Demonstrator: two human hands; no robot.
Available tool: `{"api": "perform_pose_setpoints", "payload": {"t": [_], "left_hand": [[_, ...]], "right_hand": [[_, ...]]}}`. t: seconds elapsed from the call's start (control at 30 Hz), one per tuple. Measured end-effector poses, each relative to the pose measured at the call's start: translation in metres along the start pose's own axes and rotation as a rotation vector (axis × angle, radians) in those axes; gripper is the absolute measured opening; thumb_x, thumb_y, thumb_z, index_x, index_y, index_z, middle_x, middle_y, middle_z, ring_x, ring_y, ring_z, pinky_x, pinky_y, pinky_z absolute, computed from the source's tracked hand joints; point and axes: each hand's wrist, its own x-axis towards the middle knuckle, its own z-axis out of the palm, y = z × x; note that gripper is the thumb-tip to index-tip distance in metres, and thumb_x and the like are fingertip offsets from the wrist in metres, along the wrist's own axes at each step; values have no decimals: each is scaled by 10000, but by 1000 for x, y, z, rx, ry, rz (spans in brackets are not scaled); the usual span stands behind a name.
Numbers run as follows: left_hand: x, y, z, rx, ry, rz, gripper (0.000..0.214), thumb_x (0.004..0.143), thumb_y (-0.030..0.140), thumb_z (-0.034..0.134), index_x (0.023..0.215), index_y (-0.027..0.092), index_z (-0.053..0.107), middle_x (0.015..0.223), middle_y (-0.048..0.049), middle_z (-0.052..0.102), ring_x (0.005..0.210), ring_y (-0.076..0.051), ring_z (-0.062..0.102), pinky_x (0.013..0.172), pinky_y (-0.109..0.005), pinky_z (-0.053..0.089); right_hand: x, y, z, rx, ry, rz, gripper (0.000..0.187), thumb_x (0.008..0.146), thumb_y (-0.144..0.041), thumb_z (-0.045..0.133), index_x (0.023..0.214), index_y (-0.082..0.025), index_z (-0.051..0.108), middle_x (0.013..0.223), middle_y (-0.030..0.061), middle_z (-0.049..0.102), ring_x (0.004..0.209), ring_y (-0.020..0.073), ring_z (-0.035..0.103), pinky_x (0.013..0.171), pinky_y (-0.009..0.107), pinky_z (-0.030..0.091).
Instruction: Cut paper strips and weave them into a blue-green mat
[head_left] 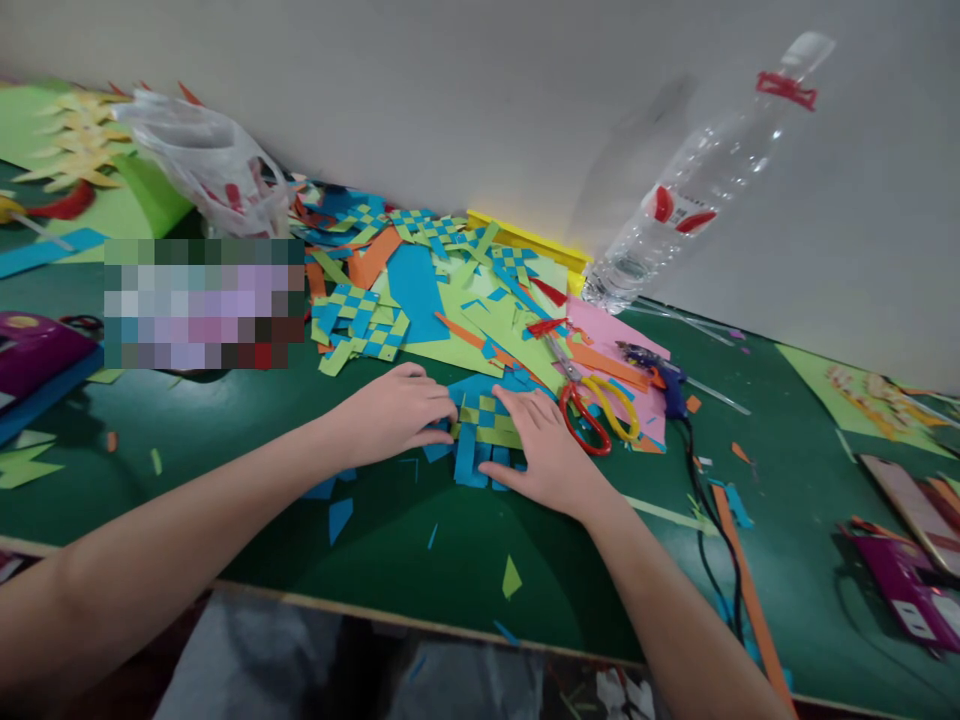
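A woven piece of blue and green paper strips [487, 408] lies on the green table between my two hands, with loose blue strip ends hanging toward me. At its left edge, my left hand [401, 415] has its fingers bent together and the thumb close below them, gripping the paper edge. My right hand [547, 450] rests over the right side, thumb and fingers spread apart, touching the weave. Its palm hides part of that edge. Red-and-yellow-handled scissors [585, 410] lie just right of my right hand.
Finished checkered weaves [360, 320] and paper scraps pile up behind my hands. A glue gun [671, 390] with a black cord lies right. An upright plastic bottle [675, 200] stands by the wall. Purple devices [904, 585] and a phone [911, 505] sit far right; a plastic bag [217, 160] stands back left.
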Motion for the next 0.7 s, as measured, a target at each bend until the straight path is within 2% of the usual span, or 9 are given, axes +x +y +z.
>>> {"api": "perform_pose_setpoints", "payload": {"t": [0.1,0.2,0.33,0.47,0.6,0.7], "left_hand": [[0,1,-2,-15,57,-1,253,897,419,568,975,186,625,904,-29,674,860,-182,610,871,-331,364],[0,4,-7,-42,106,-30,297,935,438,483,953,171,611,910,-51,655,860,-192,601,819,-327,406],[3,10,-11,-55,145,-33,275,972,356,418,965,168,618,967,-69,654,922,-201,591,850,-337,433],[4,13,-5,-81,87,64,296,962,356,455,1170,195,589,1210,-76,630,1146,-210,550,1030,-374,374],[4,14,1,-118,16,138,328,963,347,465,1257,230,550,1331,-51,572,1272,-185,487,1158,-404,223],[3,13,3,-140,-6,147,342,953,350,487,1279,264,544,1359,-38,553,1307,-181,459,1175,-407,192]], "right_hand": [[0,-1,0,-11,-2,-4,815,838,-580,550,1477,-194,224,1443,119,429,1327,309,353,1136,528,250],[0,-1,-2,-10,17,-4,764,853,-580,529,1452,-183,272,1441,120,438,1332,303,349,1146,526,218],[0,-1,-8,12,102,-24,556,895,-462,519,1363,-190,396,1332,120,536,1264,280,433,1121,499,254],[0,0,-12,23,173,-34,323,870,-262,518,1187,-202,518,1134,100,634,1084,259,551,1041,473,336],[0,1,-11,14,190,-73,253,829,-197,525,1080,-192,548,1030,86,651,987,254,559,967,439,385],[0,3,-11,8,191,-95,230,785,-116,505,998,-185,552,1001,78,650,958,243,556,943,416,394]]}}
